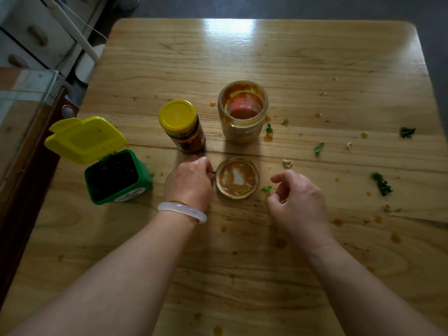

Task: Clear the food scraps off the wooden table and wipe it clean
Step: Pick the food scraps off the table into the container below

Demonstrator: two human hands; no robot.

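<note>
The wooden table [291,69] carries green leaf scraps [382,184], pale crumbs [287,163] and several orange sauce drops [395,238], mostly on its right half. An upturned, sauce-smeared jar lid [237,178] lies in front of me. My left hand [189,184] rests with curled fingers against the lid's left rim; its fingertips are hidden, and a tiny dark bit shows there. My right hand [298,202] hovers just right of the lid with thumb and forefinger apart, holding nothing, beside a small green scrap [266,189].
A small green bin [116,180] with its yellow lid flipped open stands at the left. Behind the lid stand a yellow-capped jar [183,127] and an open, sauce-coated glass jar [242,112]. White drawers [31,37] and a glass-topped cabinet [21,98] flank the table's left side.
</note>
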